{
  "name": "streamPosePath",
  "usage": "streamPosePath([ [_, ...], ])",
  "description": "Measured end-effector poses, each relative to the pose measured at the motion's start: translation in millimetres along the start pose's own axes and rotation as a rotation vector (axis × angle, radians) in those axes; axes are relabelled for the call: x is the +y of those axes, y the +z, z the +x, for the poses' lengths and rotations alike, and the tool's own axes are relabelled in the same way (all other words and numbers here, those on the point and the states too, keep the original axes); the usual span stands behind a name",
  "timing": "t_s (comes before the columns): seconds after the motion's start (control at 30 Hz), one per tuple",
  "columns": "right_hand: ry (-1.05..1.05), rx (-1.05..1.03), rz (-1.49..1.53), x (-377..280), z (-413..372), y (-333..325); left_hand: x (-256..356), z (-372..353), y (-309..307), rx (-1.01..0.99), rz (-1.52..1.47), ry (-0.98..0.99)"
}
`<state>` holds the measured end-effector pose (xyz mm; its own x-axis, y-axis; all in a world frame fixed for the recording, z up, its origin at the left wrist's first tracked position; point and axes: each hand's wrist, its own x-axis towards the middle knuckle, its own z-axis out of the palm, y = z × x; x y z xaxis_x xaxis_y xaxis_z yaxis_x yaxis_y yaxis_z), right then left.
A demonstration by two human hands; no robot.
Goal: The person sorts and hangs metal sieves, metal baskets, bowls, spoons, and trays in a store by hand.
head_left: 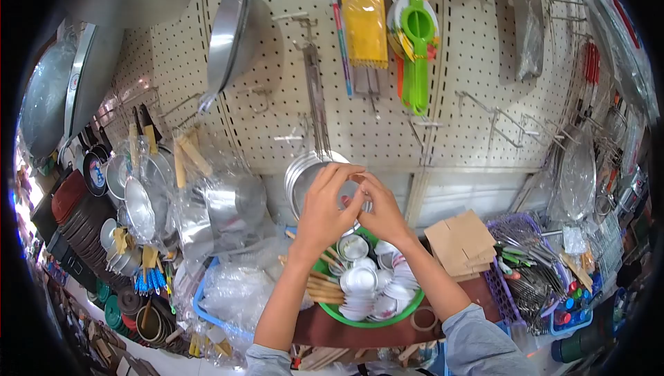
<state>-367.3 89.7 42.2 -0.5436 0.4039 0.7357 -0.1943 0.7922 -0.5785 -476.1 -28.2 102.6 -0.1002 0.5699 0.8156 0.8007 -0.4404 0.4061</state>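
Both hands are raised in the middle of the view, fingertips brought together. My left hand (332, 203) is curled with its thumb and fingers closed. My right hand (382, 209) meets it in a pinch. Something small and shiny shows between the fingers, too hidden to name. Right behind the hands, a stack of long-handled round metal ladles (294, 179) hangs from a pegboard hook, partly covered by my left hand. Below my wrists stands a green basin (417, 305) full of small metal bowls or ladles (360, 280), some with wooden handles.
The pegboard (277, 124) carries a large metal pan (229, 34), a yellow packet (364, 20) and a green squeezer (417, 51). To the right are folded cardboard (461, 245) and a purple basket (507, 296) of utensils. Plastic-wrapped goods (242, 289) and hanging pans (140, 208) crowd the left.
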Motion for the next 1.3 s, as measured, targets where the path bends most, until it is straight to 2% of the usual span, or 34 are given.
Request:
streamPosePath([
  [0.23,0.211,-0.048,0.046,-6.7,-90.2,-32.2,26.4,-60.4,50.4,-0.034,-0.150,-0.195],
  [0.3,0.208,-0.049,0.002,-7.2,-112.8,-44.1,33.6,-76.2,67.7,-0.052,-0.193,-0.263],
  [0.4,0.245,-0.032,-0.017,-8.1,-146.2,-63.9,41.4,-100.4,95.4,-0.097,-0.157,-0.278],
  [0.63,0.374,0.000,0.032,-17.9,-220.9,-110.0,80.2,-147.6,159.8,-0.126,-0.308,-0.403],
  [0.93,0.397,-0.028,-0.083,-46.4,-295.0,-181.1,152.7,-183.2,219.9,-0.179,-0.388,-0.455],
  [1.03,0.372,-0.012,-0.091,-54.0,-319.9,-200.2,185.3,-189.3,231.9,-0.203,-0.442,-0.541],
  [1.17,0.425,-0.044,0.013,-82.1,-342.0,-227.2,219.2,-199.0,245.1,-0.230,-0.450,-0.541],
  [1.2,0.369,-0.026,0.017,-87.7,-345.0,-231.7,232.9,-197.2,245.6,-0.224,-0.440,-0.514],
  [1.3,0.597,-0.117,0.195,-109.2,-354.3,-264.3,247.2,-205.0,259.3,-0.232,-0.523,-0.619],
])
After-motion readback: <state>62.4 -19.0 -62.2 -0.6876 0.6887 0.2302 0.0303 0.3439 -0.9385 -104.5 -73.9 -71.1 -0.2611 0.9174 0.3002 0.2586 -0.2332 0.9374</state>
